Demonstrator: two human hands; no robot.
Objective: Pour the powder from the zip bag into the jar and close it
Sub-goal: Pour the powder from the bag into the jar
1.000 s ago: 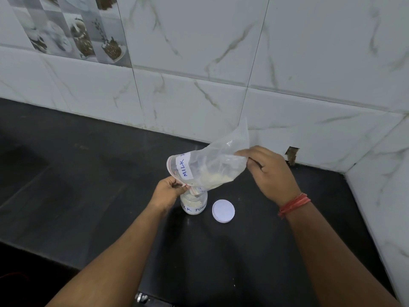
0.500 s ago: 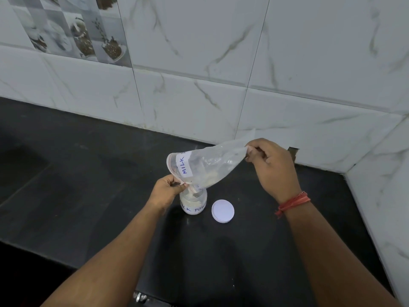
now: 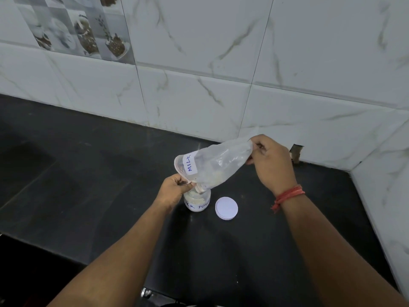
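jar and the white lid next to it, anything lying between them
Nothing: in the head view only a bare strip of black counter separates the jar from the white lid.

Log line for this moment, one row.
phase: pouring | left hand: pinches zip bag mouth over jar | right hand: lifts bag bottom | lid: off, on counter

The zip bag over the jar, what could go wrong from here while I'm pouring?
1. The zip bag has a mouth wider than the jar, so powder may spill onto the dark counter.
2. The left hand pinches only the bag's mouth edge and nothing steadies the jar, so a tug could tip it.
3. The right hand lifts the bag's bottom; leftover powder may drop in one clump. The lid lies close and could catch spill.
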